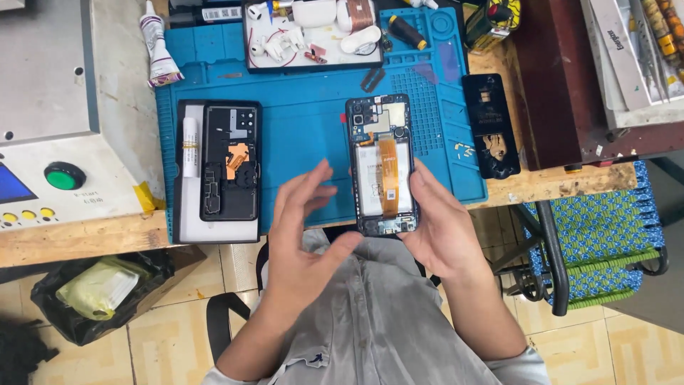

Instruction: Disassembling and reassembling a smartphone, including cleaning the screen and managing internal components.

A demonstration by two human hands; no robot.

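Opened phone point(383, 165) sits in right hand point(442, 228), pinched along its lower edges over the blue mat point(306, 121). Left hand point(303, 228) hovers just beside the grip, fingers spread, apparently holding nothing. Advise steadying the frame before touching the orange flex point(388, 178).

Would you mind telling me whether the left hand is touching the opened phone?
Apart. The head view shows blue mat between the left hand and the opened phone, which the right hand holds.
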